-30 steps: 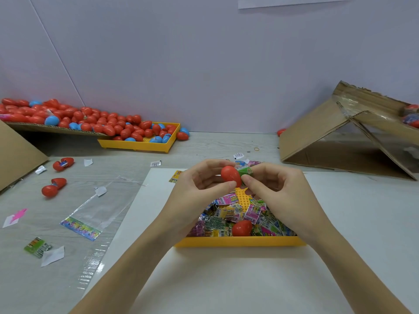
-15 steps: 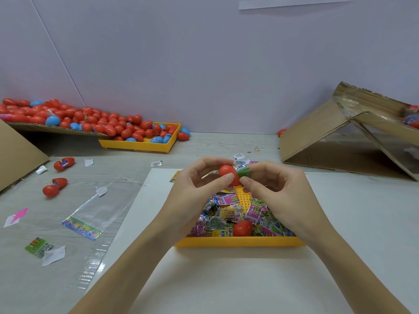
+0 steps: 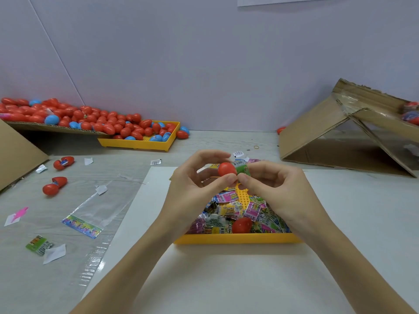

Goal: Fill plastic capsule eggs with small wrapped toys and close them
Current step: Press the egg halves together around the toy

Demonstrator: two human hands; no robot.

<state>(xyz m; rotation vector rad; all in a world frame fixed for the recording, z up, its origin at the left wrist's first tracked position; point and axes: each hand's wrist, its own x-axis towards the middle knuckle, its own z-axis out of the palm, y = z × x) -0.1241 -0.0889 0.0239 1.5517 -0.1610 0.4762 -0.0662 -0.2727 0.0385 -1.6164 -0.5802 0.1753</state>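
While many closed eggs (image 3: 108, 125) fill the upper left, my left hand (image 3: 192, 191) pinches a red shell (image 3: 226, 169) mid-frame; right hand (image 3: 272, 189) pinches a green toy (image 3: 243, 169) in, closing remains.

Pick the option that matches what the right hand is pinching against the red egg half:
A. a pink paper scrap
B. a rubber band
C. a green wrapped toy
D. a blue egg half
C: the right hand pinches a green wrapped toy at the mouth of the red egg half, which the left hand holds above the yellow tray.
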